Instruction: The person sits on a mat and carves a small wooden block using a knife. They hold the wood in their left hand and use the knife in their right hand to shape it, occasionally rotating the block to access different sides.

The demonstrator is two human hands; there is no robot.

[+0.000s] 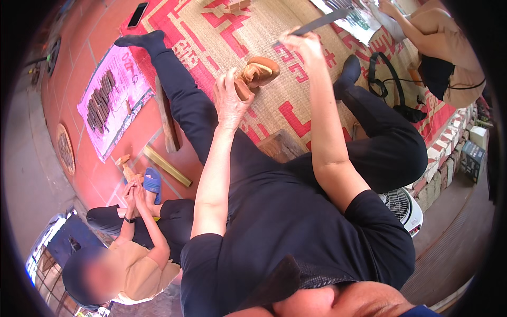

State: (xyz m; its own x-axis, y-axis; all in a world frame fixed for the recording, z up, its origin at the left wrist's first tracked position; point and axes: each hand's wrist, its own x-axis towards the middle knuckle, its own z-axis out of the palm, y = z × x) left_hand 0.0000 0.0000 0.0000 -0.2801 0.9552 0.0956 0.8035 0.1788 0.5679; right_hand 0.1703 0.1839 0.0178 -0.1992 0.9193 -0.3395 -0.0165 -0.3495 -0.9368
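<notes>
My left hand (231,100) is wrapped round a carved, rounded piece of brown wood (260,74), held up over the mat between my legs. A paler edge shows along one side of the carving. My right hand (304,45) is raised to the right of it, closed round a long, flat, dark tool (327,20) with a blade-like shape. Whether it is a knife or a file I cannot make out. The tool points up to the right, apart from the carving. A square wooden block (280,146) lies on the mat near my lap.
Under my feet spreads a red-and-straw woven mat (290,113). Left are a phone (138,15), dark rod-like tools (100,103) on a pink sheet (124,68), and wooden bars (168,166). One person (140,253) sits lower left holding a carving; another (443,47) sits upper right beside black straps (388,79).
</notes>
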